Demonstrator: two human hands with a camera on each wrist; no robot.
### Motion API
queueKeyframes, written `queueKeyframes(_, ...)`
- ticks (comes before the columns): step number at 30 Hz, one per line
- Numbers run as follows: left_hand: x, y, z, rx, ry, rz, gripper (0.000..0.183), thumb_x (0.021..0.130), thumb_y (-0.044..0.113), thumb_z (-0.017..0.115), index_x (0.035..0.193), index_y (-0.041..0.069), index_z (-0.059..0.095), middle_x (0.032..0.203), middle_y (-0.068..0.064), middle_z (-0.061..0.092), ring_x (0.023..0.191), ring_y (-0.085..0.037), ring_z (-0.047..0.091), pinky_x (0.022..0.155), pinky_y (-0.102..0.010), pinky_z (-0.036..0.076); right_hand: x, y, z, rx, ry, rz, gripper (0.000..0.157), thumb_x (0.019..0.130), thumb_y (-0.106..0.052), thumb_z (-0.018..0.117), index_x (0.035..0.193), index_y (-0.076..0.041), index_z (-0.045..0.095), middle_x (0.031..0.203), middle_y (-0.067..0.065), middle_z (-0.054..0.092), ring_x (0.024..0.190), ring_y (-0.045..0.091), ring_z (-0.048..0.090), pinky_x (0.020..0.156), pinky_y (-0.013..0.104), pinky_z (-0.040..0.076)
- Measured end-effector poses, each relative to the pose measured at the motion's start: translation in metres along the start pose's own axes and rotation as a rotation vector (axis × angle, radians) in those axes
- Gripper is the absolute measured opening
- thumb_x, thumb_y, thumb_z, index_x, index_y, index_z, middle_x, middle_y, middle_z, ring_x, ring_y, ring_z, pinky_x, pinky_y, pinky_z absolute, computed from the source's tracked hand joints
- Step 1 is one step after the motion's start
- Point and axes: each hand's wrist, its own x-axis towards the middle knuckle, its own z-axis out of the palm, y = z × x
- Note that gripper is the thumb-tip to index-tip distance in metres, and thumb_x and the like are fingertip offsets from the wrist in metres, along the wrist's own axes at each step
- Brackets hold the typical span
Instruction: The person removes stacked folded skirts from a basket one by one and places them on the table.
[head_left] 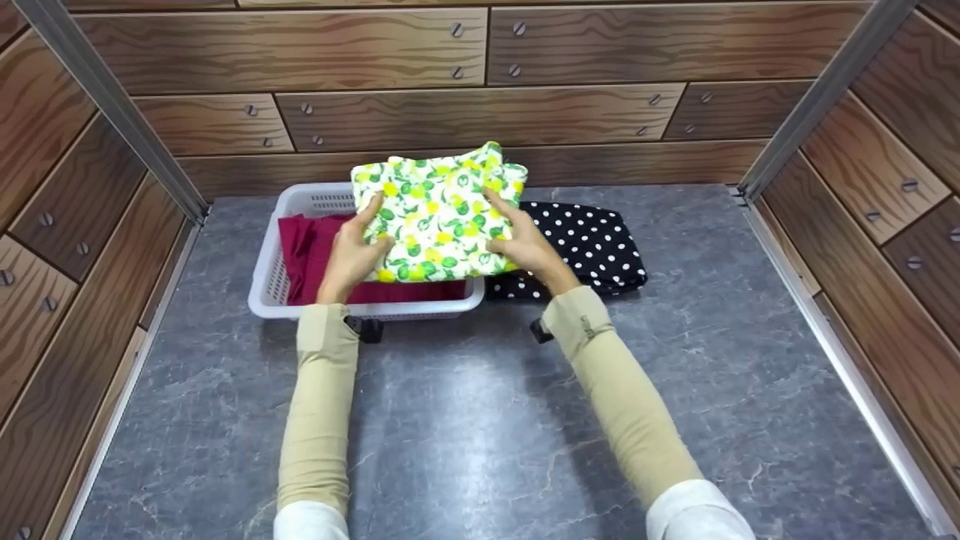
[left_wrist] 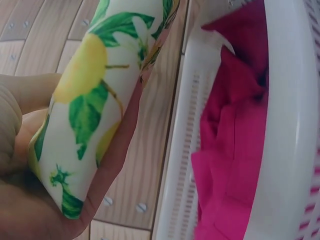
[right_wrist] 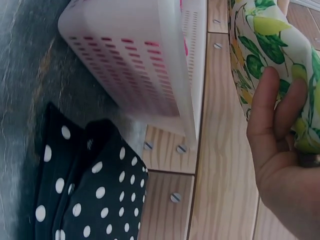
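Observation:
A folded lemon-print cloth (head_left: 435,217), white with yellow fruit and green leaves, is held up by both hands. My left hand (head_left: 352,251) grips its left side, thumb on top; in the left wrist view the folded edge of the lemon-print cloth (left_wrist: 85,100) lies between thumb and fingers. On the opposite side, my right hand (head_left: 525,240) grips the cloth, and its fingers (right_wrist: 265,100) press against the fabric. Below sits a white plastic basket (head_left: 266,277) with a dark pink cloth (head_left: 319,240) inside. The lemon-print cloth hides part of both.
A folded black cloth with white dots (head_left: 585,240) lies on the grey marbled floor (head_left: 465,420), right of the basket. Wood-patterned walls (head_left: 390,49) enclose the back and both sides, with metal posts (head_left: 817,97) at the corners.

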Motion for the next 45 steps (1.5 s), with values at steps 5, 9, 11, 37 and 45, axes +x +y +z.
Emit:
queueKeyframes(5, -0.003, 0.007, 0.015, -0.005, -0.002, 0.041, 0.072, 0.089, -0.004, 0.062, 0.155, 0.008, 0.038, 0.160, -0.010, 0.034, 0.147, -0.020, 0.030, 0.117, -0.032, 0.029, -0.014, 0.002, -0.015, -0.011, 0.012, -0.057, 0.091, 0.080, 0.017, 0.058, 0.160, -0.008, 0.024, 0.167, 0.007, 0.019, 0.150, 0.020, 0.020, 0.070, 0.020, 0.054)
queueKeyframes(9, -0.006, 0.017, 0.026, -0.029, -0.012, 0.062, 0.070, 0.090, -0.004, 0.062, 0.155, 0.008, 0.037, 0.160, -0.011, 0.034, 0.125, -0.018, 0.054, 0.086, -0.022, 0.048, -0.023, 0.003, -0.029, -0.028, 0.033, -0.109, 0.090, 0.078, 0.018, 0.059, 0.159, -0.003, 0.025, 0.166, 0.010, 0.021, 0.152, 0.021, 0.016, 0.103, 0.027, 0.046)
queueKeyframes(11, -0.006, 0.019, 0.032, -0.038, -0.019, 0.068, 0.070, 0.091, -0.004, 0.062, 0.155, 0.008, 0.037, 0.160, -0.010, 0.035, 0.099, -0.012, 0.060, 0.069, -0.020, 0.048, -0.028, 0.004, -0.035, -0.033, 0.039, -0.118, 0.089, 0.078, 0.018, 0.059, 0.159, -0.002, 0.025, 0.166, 0.012, 0.020, 0.152, 0.022, 0.014, 0.116, 0.033, 0.033)
queueKeyframes(37, -0.030, 0.034, 0.115, -0.143, -0.246, 0.116, 0.072, 0.093, 0.001, 0.064, 0.157, 0.011, 0.033, 0.162, -0.003, 0.031, 0.056, -0.005, 0.039, 0.053, -0.020, 0.040, -0.127, 0.029, -0.103, -0.083, 0.094, -0.138, 0.080, 0.092, 0.007, 0.068, 0.159, -0.001, 0.024, 0.167, 0.012, 0.017, 0.154, 0.024, 0.008, 0.122, 0.046, 0.016)
queueKeyframes(45, -0.048, 0.038, 0.143, -0.136, -0.269, 0.132, 0.075, 0.092, -0.002, 0.065, 0.158, 0.015, 0.033, 0.162, -0.005, 0.031, 0.060, -0.002, 0.046, 0.055, -0.020, 0.043, -0.156, 0.046, -0.115, -0.092, 0.141, -0.109, 0.080, 0.089, 0.013, 0.065, 0.157, 0.001, 0.025, 0.166, 0.015, 0.019, 0.153, 0.029, 0.008, 0.122, 0.053, 0.010)
